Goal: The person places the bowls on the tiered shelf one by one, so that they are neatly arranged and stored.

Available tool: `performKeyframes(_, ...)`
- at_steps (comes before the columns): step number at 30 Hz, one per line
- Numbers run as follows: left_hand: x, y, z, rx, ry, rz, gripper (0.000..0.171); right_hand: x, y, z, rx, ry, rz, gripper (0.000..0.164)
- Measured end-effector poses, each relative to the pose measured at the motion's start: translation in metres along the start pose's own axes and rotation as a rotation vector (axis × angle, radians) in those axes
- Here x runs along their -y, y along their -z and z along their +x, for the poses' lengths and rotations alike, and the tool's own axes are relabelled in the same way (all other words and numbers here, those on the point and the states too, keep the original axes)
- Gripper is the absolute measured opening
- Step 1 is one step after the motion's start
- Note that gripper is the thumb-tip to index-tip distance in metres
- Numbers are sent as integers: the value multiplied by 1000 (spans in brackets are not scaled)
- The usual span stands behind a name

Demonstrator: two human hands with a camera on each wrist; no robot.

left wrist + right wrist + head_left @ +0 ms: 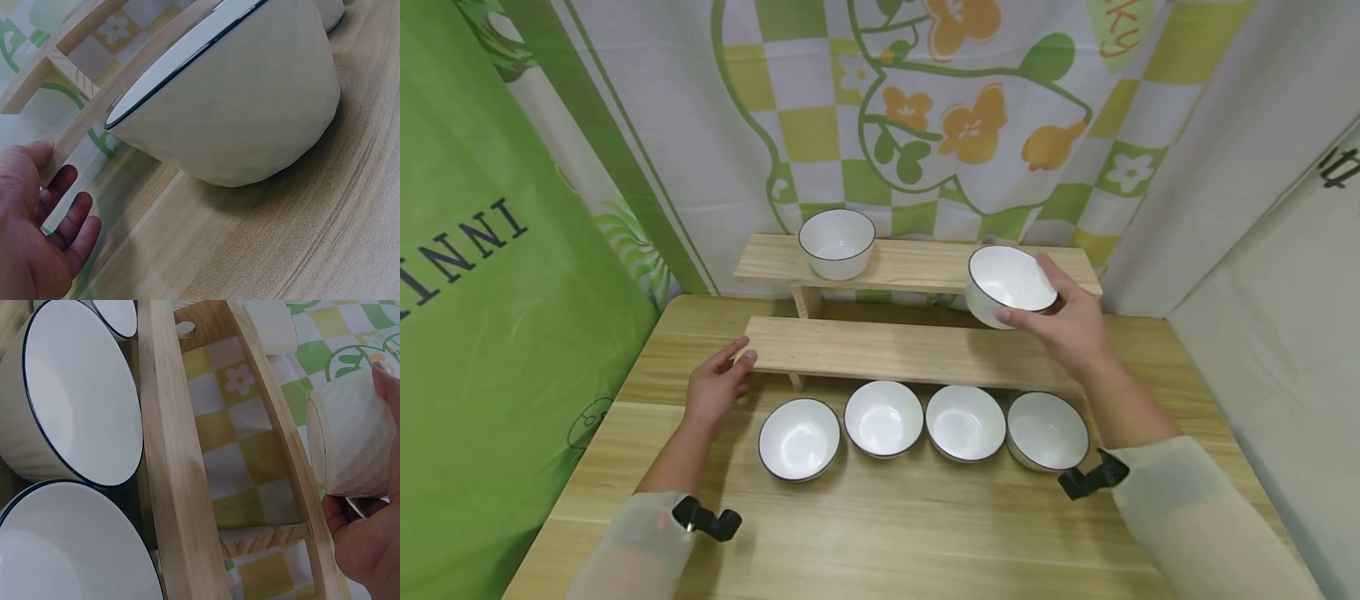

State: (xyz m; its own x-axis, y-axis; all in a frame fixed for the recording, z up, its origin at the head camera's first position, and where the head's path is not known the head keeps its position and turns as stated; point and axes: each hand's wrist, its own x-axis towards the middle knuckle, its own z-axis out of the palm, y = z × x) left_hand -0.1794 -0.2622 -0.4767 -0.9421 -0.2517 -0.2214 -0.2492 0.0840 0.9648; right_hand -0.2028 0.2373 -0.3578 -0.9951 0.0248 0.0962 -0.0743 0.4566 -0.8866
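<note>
My right hand (1075,327) holds a white dark-rimmed bowl (1009,287) by its right side, thumb at the near side, over the right part of the upper shelf board (917,262). In the right wrist view the bowl's ribbed outer wall (359,434) faces the camera, tilted. My left hand (718,387) pinches the left end of the lower shelf board (887,350) between thumb and forefinger; its other fingers (78,228) are loosely bent. Another bowl (837,246) stands upright on the left part of the upper board.
Several like bowls stand in a row on the wooden table (887,533) before the lower board: the leftmost bowl (799,439) is nearest my left hand, the rightmost bowl (1047,431) lies below my right forearm. Behind the shelf hangs a patterned curtain (820,108).
</note>
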Motion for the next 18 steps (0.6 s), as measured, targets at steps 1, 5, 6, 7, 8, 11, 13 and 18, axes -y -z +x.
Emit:
performKeyframes(1,-4,-1,-3,2,-1,3,56,1,-1,1,-2,-5,0,108)
performKeyframes(5,-14,-2,-12,11,-1,10,54,4,-6,5,2,-12,16,108)
performKeyframes(6,-15,-2,-13,13,0,10,54,5,-7,6,2,-14,16,108)
performKeyframes(7,-16,-2,-14,14,0,11,54,6,-8,7,6,-18,17,109)
performKeyframes(8,-16,-2,-14,16,1,14,54,6,-9,8,9,-22,18,109)
performKeyframes(11,-15,-2,-13,19,6,22,54,10,-12,11,15,-30,22,111)
performKeyframes(13,-14,-2,-12,21,10,24,55,13,-14,13,21,-33,20,113)
performKeyframes(18,-12,-2,-10,23,13,13,55,17,-21,19,22,-22,-8,114)
